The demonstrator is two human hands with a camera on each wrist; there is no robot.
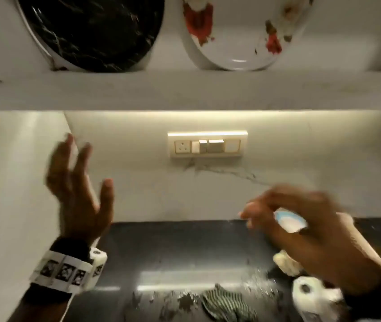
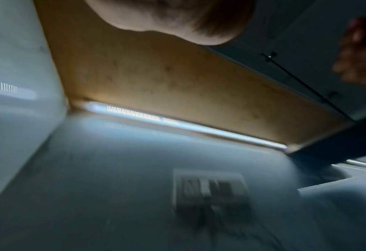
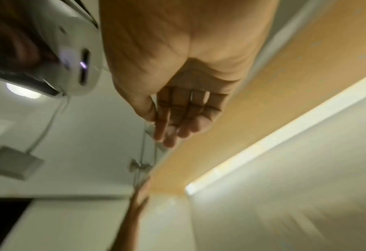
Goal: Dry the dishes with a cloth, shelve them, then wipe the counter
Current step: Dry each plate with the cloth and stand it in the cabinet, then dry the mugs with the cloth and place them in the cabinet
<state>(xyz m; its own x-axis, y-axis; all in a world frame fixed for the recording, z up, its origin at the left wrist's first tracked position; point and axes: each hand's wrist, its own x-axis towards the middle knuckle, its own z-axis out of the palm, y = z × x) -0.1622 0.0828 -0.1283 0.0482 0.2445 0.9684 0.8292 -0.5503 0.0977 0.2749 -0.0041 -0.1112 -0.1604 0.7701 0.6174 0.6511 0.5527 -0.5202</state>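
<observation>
Two dishes lean upright against the wall on the white shelf (image 1: 185, 89): a black marbled plate (image 1: 92, 31) at the left and a white plate with red flowers (image 1: 243, 31) at the right. My left hand (image 1: 80, 182) is raised under the shelf, fingers spread and straight, holding nothing. My right hand (image 1: 266, 210), blurred, hangs over the dark counter (image 1: 173, 252); in the right wrist view its fingers (image 3: 177, 122) are loosely extended and empty. A striped cloth (image 1: 226, 303) lies crumpled on the counter at the near edge, apart from both hands.
A switch and socket panel (image 1: 207, 145) sits on the back wall under the lit shelf. A small white and blue thing (image 1: 289, 221) shows behind my right hand, and a cream lump (image 1: 287, 263) lies on the counter below it. Wet patches (image 1: 185, 300) mark the counter.
</observation>
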